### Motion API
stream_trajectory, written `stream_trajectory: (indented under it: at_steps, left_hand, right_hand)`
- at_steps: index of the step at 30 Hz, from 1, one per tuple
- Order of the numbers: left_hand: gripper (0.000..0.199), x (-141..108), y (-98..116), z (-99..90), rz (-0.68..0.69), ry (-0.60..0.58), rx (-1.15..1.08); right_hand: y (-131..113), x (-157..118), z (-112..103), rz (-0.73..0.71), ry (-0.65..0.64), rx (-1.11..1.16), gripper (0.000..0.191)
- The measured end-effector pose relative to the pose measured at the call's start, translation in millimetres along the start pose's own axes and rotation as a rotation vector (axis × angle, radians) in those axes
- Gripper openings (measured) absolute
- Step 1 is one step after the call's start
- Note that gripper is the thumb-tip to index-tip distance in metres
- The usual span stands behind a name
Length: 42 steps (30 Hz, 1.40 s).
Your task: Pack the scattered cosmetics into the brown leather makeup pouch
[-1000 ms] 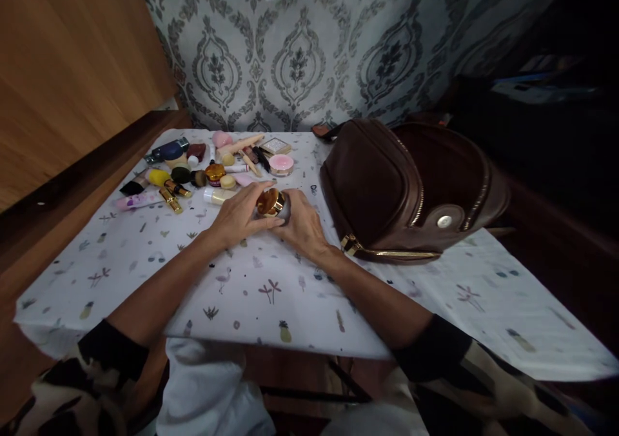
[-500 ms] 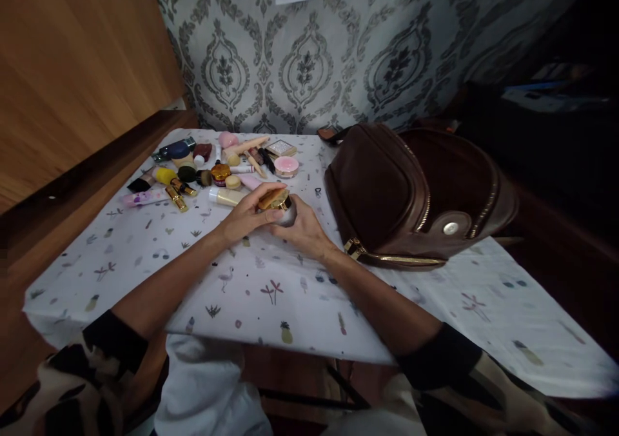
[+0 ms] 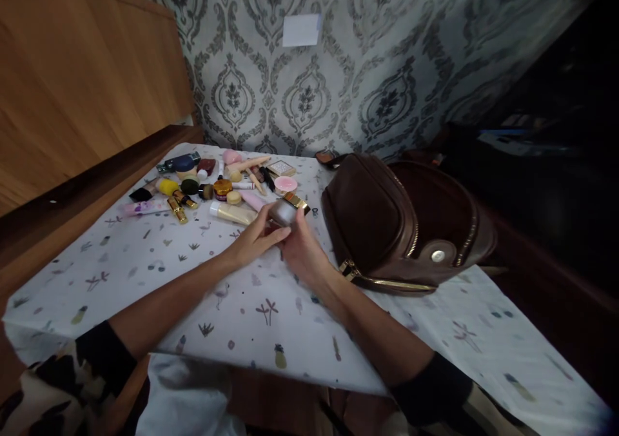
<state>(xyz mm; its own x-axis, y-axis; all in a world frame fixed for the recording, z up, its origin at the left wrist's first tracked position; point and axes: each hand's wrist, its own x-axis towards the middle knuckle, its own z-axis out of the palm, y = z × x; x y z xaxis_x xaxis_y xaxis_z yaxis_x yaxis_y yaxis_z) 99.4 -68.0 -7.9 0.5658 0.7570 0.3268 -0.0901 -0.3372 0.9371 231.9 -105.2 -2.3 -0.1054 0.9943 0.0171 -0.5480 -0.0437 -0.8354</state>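
Observation:
A small bottle with a gold cap (image 3: 284,211) is held between both hands above the table, its cap end tilted up and right. My left hand (image 3: 256,236) has its fingers and thumb on the bottle's left and lower side. My right hand (image 3: 304,246) grips it from the right, the thumb near the gold cap. Just left of the hands lies a cream tube with a white cap (image 3: 229,213). Behind it are a pink tube (image 3: 252,200), an amber jar (image 3: 222,189) and a round pink compact (image 3: 285,185).
An open brown leather bag (image 3: 367,213) stands to the right on the patterned tablecloth (image 3: 193,287). Several cosmetics, including gold lipsticks (image 3: 176,210) and a yellow sponge (image 3: 167,187), lie at the back left. A wooden cabinet (image 3: 91,62) is at the left.
The bottle has been turned, so its gold cap now points up and right and its grey side shows. Both hands have shifted their hold on it. The camera view has tilted up slightly.

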Motion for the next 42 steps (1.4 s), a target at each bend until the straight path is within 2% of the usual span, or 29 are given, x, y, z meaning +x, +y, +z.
stream_trajectory:
  at_steps: [3,7,10,14,17,21,24,26,30,35,37,42]
  left_hand:
    - [0.066,0.2,2.0,-2.3,0.027,0.068,0.007]
    - [0.069,2.4,3.0,-10.8,0.058,0.083,0.044]
    - [0.069,2.4,4.0,-16.4,0.151,0.111,0.208]
    - [0.067,0.5,7.0,-20.4,0.300,0.128,0.475]
    - [0.068,-1.4,7.4,-19.6,0.345,0.112,0.553]
    - [0.073,-3.8,3.8,-15.9,0.211,0.085,0.538]
    - [0.072,-5.1,4.4,-14.9,0.109,0.066,0.547]
    - [0.069,-5.8,7.8,-14.7,0.088,0.073,0.575]
    - [0.064,-7.5,14.8,-12.9,0.147,0.102,0.666]
    - [0.077,-8.9,10.9,-8.5,0.301,0.150,0.934]
    - [0.079,-9.1,8.8,-8.0,0.316,0.159,1.000]
    - [0.080,-9.4,10.7,-11.4,0.266,0.165,0.970]
  right_hand:
    - [2.5,-0.1,1.5,-0.024,0.007,-0.057,0.065]
    - [-6.6,2.3,-7.0,-0.183,0.087,-0.199,0.053]
    - [-16.4,5.1,-14.8,-0.262,0.121,-0.327,0.049]
    - [-23.5,6.3,-17.6,-0.308,0.127,-0.384,0.057]
    - [-23.3,5.3,-15.5,-0.270,0.096,-0.330,0.053]
    - [-16.2,4.2,-14.2,-0.187,0.081,-0.191,0.048]
    - [-10.1,4.7,-17.3,-0.163,0.083,-0.254,0.049]
    - [-8.4,5.1,-19.5,-0.160,0.075,-0.347,0.051]
    - [-10.5,4.6,-17.3,-0.167,0.069,-0.393,0.054]
    - [-12.0,2.6,-8.0,0.130,0.127,-0.237,0.066]
    - [-11.1,2.3,-6.7,0.190,0.126,-0.213,0.068]
    - [-7.6,3.6,-8.1,0.180,0.103,-0.183,0.066]
